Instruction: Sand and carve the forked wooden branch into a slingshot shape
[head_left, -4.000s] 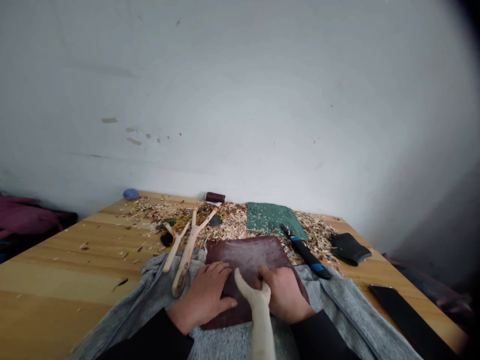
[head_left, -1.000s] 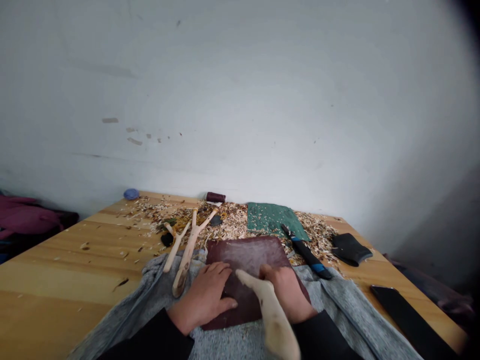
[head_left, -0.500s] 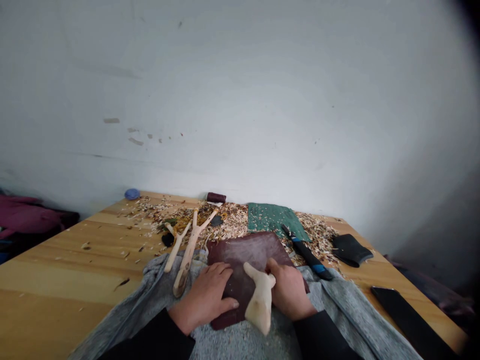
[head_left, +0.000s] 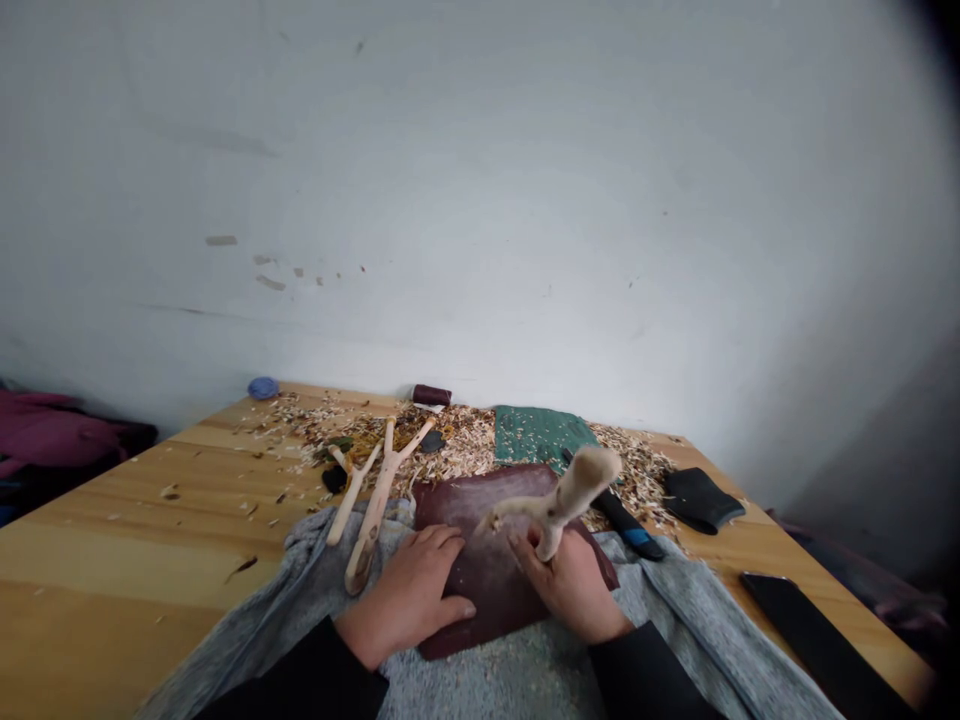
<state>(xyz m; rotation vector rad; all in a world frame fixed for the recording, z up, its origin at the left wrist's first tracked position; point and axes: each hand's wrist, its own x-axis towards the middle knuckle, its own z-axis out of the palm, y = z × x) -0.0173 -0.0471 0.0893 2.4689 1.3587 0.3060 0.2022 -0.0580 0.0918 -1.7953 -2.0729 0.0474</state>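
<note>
A dark red sheet, likely sandpaper (head_left: 487,590), lies on the grey cloth (head_left: 480,680), its upper part dusted pale. My left hand (head_left: 420,590) rests flat on the sheet's left side, fingers stretched out. In my right hand (head_left: 574,580) is a pale, forked wooden slingshot frame (head_left: 562,500). The fingers close round one prong; the thick handle end points up and away, and the other prong reaches left over the dusted area. Whether that prong touches the sheet, I cannot tell. Two more forked wooden frames, a large one (head_left: 379,505) and a small one (head_left: 349,505), lie left of the sheet.
Wood shavings (head_left: 472,435) cover the back of the wooden table (head_left: 97,560). A green sheet (head_left: 536,435) lies among them. At right are a black and blue tool handle (head_left: 626,525), a folded black piece (head_left: 701,500) and a phone (head_left: 817,640). A dark thread spool (head_left: 433,395) sits near the wall.
My right hand has turned the wooden frame over: its thick handle end swung from pointing down towards me to pointing up and away. My left hand has stayed in place.
</note>
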